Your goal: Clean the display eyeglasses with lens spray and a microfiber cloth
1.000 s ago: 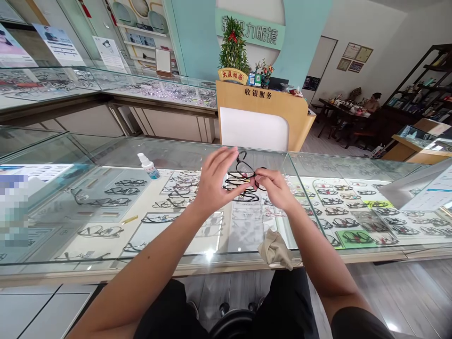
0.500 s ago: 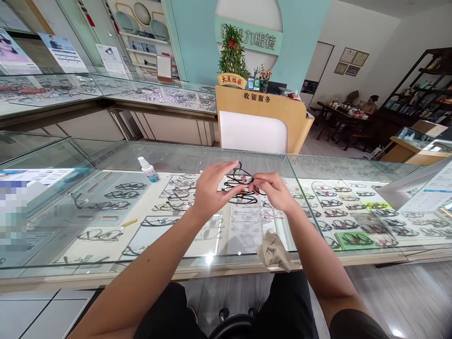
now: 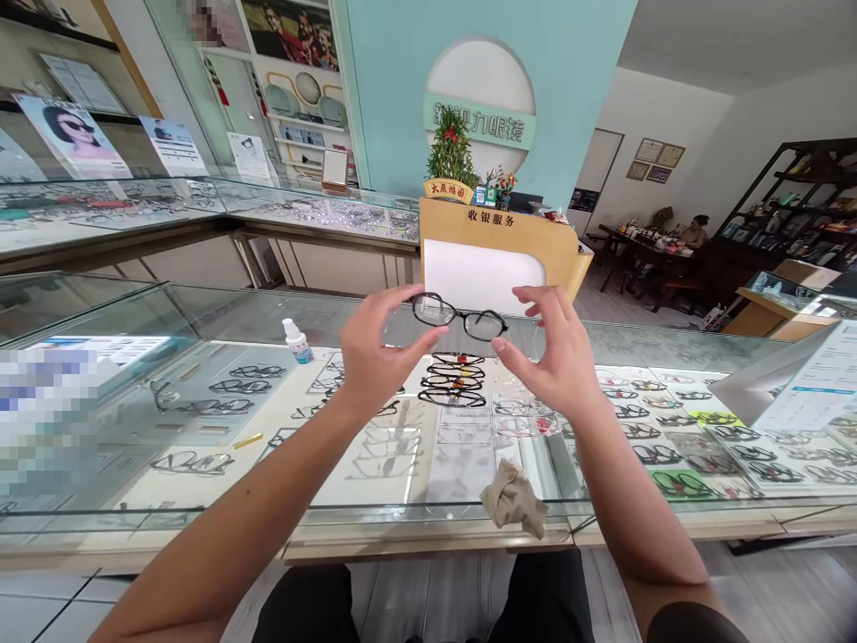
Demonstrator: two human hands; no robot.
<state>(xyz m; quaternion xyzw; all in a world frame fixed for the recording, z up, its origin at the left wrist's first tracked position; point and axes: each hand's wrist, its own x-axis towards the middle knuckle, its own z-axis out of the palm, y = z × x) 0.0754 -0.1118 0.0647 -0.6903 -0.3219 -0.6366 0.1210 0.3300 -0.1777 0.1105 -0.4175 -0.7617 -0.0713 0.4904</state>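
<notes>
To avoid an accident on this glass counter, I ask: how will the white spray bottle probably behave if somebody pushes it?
The spray bottle may tip if pushed high, since it stands tall and narrow. Pushed low, it would probably slide, as the glass top looks smooth. It seems likely light, being small and plastic-looking.
</notes>
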